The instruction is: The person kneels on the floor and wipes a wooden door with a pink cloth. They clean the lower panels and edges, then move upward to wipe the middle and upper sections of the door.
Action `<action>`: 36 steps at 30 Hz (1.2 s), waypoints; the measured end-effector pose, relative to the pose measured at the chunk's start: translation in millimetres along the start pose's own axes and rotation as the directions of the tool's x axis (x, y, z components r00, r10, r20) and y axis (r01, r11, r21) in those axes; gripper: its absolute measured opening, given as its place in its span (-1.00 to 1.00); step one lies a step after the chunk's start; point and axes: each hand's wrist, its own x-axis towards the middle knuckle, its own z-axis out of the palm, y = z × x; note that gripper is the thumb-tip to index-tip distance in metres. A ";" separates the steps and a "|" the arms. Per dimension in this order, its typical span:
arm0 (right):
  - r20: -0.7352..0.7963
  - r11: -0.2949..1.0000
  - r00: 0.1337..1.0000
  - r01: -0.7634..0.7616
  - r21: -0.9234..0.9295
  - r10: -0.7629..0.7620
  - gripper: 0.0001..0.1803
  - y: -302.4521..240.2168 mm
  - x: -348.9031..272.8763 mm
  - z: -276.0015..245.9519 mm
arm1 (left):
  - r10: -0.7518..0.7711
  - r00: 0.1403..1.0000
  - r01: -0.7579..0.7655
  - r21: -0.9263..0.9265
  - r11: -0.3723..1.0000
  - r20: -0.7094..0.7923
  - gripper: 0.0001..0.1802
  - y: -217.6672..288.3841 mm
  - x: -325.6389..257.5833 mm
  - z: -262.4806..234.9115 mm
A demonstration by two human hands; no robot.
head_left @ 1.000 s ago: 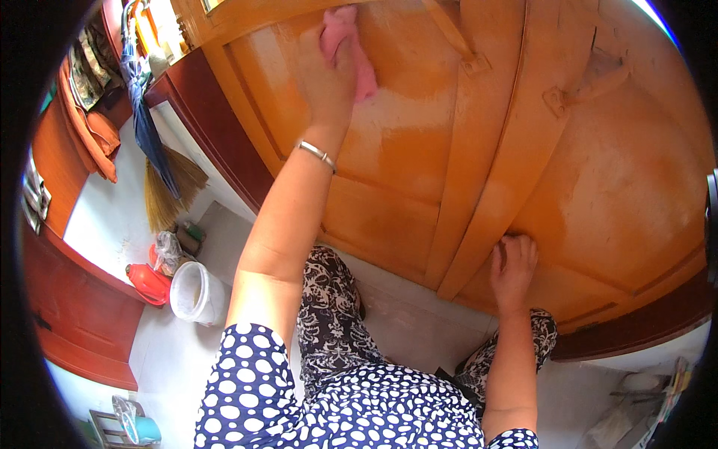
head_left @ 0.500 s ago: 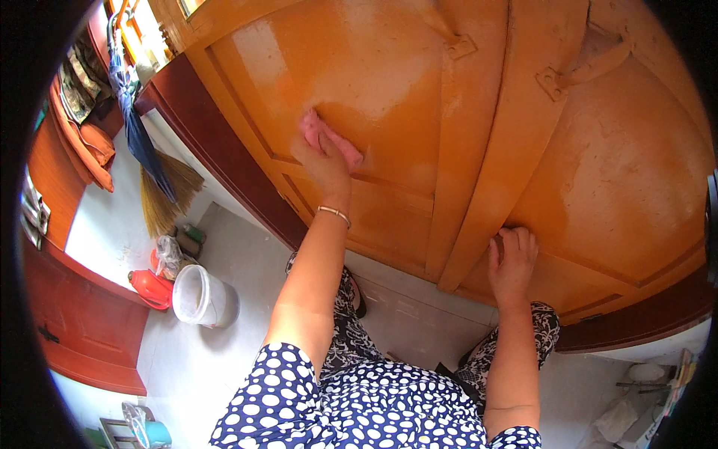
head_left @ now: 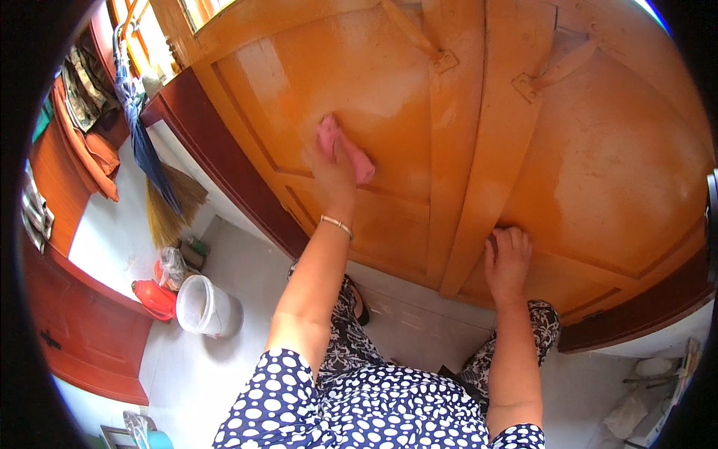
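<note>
A pink cloth [head_left: 357, 163] is bunched under my left hand [head_left: 333, 166], which grips it and presses it on the left panel of a glossy orange-brown wooden door [head_left: 389, 82]. Motion blurs the fingers of this hand. A bracelet circles the left wrist. Lower down and to the right, my right hand [head_left: 510, 253] leans with its fingers on the right door leaf [head_left: 598, 179]. Those fingers are extended, the thumb apart from them, and no held object shows. A dark patch between thumb and fingers looks like shadow.
On the floor at left stand a whitish bucket [head_left: 203, 305] and a red container [head_left: 155, 299]. A straw broom [head_left: 168, 206] and a folded blue umbrella [head_left: 146, 142] hang beside the dark red door frame [head_left: 217, 138]. Metal fittings [head_left: 445, 61] stick out from the door.
My left hand and the pink cloth have shifted slightly right and down over the panel. My right hand stays at nearly the same place on the door. The whole view has tilted a little.
</note>
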 end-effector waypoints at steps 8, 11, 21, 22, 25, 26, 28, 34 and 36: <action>-0.024 1.000 0.999 0.024 0.003 -0.024 -0.75 0.5 -0.7 -1.4 | 0.462 0.887 -0.456 -0.124 0.882 0.026 -0.60 106.3 112.4 14.7; -0.010 1.000 1.000 0.010 0.011 -0.010 -0.74 -2.2 0.1 -3.2 | 0.572 0.820 -0.570 -0.119 0.813 -0.026 -0.58 111.9 117.0 21.5; 0.065 1.000 0.998 -0.016 0.000 0.016 -0.71 -8.2 -0.7 -10.5 | 0.688 0.580 -0.745 -0.058 0.665 0.435 -0.53 6.5 42.8 -22.4; 0.061 1.000 0.998 -0.013 0.013 0.012 -0.72 -9.0 -0.5 -9.5 | 0.654 0.567 -0.746 -0.026 0.666 0.501 -0.55 -7.0 35.0 -30.1; 0.032 1.000 0.999 -0.014 0.024 0.013 -0.73 -6.8 1.3 -8.2 | 0.639 0.505 -0.797 0.030 0.603 0.580 -0.53 -30.4 15.9 -45.2; 0.018 1.000 1.000 -0.016 0.017 0.015 -0.73 -5.8 1.0 -6.8 | 0.630 0.492 -0.795 0.014 0.607 0.600 -0.53 -33.1 10.1 -48.2; -0.002 1.000 1.000 -0.017 0.007 0.017 -0.74 -4.7 0.4 -4.7 | 0.609 0.467 -0.788 -0.011 0.615 0.641 -0.53 -37.9 -1.1 -54.5; -0.002 1.000 1.000 -0.023 0.004 0.023 -0.75 -2.4 0.0 -3.2 | 0.546 0.455 -0.743 -0.039 0.668 0.703 -0.53 -44.5 -18.1 -61.3; 0.018 1.000 1.000 -0.022 -0.010 0.022 -0.75 -0.4 -0.6 -2.2 | 0.564 0.468 -0.737 -0.053 0.674 0.680 -0.55 -31.0 -11.6 -58.2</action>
